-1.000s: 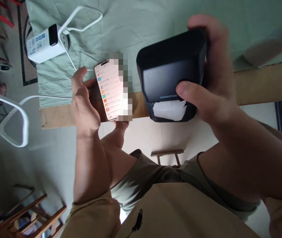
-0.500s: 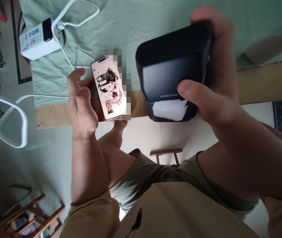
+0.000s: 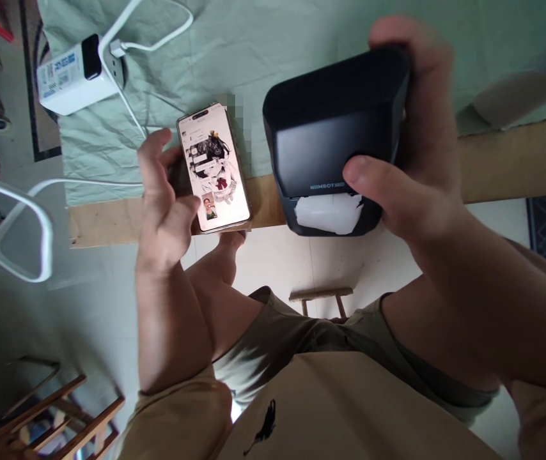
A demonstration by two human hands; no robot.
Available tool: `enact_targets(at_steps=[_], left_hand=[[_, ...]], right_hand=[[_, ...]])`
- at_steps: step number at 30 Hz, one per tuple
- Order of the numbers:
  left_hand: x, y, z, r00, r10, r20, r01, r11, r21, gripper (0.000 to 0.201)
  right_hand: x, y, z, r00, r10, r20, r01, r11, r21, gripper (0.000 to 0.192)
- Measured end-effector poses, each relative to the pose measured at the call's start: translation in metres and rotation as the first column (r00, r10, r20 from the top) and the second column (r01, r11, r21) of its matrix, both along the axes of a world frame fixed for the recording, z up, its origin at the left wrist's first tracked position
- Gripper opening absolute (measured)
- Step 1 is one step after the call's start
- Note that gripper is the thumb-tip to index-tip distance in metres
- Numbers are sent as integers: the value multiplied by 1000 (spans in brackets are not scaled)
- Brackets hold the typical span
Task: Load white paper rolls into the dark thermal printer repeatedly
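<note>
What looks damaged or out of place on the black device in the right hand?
The white paper at the slot of the black printer has a ragged, torn edge instead of a clean cut. Nothing else stands out.

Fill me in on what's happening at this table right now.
A seated person grips a black label printer in the right hand, white paper showing at its slot. The left hand holds a lit phone, thumb on the screen, at the wooden table edge. A white charger with cables lies on the green cloth.
</note>
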State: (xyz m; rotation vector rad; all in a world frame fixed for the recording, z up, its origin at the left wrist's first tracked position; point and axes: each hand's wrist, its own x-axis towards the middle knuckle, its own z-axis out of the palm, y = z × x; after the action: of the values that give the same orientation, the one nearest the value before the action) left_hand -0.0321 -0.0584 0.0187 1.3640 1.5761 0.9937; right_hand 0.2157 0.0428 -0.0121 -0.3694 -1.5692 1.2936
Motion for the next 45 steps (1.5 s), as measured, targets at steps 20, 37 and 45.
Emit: enact_targets(at_steps=[20, 37, 45], left_hand=[[8, 3, 2, 993, 91, -75, -83, 991, 109, 56], [7, 4, 2, 981, 191, 35, -193, 977, 91, 48], [7, 2, 3, 980, 197, 12, -197, 975, 107, 44]], right_hand=[[1, -3, 1, 999, -17, 49, 22, 996, -91, 60], [4, -4, 2, 998, -11, 68, 18, 994, -105, 63], [2, -3, -2, 998, -21, 62, 28, 993, -116, 65]])
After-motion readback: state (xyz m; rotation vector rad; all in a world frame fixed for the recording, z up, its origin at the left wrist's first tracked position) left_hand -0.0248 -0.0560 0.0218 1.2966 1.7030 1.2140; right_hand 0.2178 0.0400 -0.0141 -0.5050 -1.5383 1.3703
